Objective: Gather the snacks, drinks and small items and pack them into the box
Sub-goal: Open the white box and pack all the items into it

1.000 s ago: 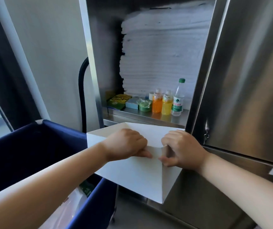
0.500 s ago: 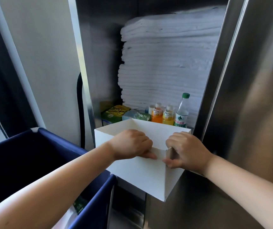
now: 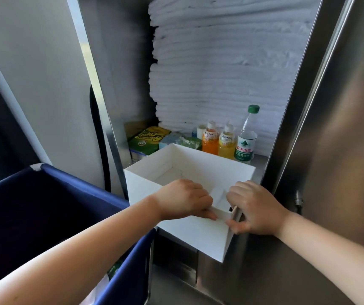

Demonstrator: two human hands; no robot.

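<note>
Gripping the near rim of an open white cardboard box [image 3: 193, 236], a person's two bare hands sit close together but not touching: the left hand [image 3: 185, 200] curls over the edge with its thumb on the outer face, and the right hand [image 3: 255, 208] pinches the near right corner. The box is held up in front of a stainless steel shelf [image 3: 259, 160]; whether its far edge rests on the shelf cannot be told. Inside it only white card shows, so packing appears not to have begun. Everything to gather waits on the shelf just behind the box: a green and yellow snack bag [image 3: 149, 137] at the left, a pale blue packet [image 3: 170, 138], a small green wrapped item [image 3: 188, 142], then an orange juice bottle [image 3: 210, 142], a yellow juice bottle [image 3: 226, 144] and a clear water bottle with a green cap [image 3: 246, 139]. A tall stack of folded white towels [image 3: 220, 73] rises behind them. A navy fabric cart bin [image 3: 44, 205] stands lower left.
</note>
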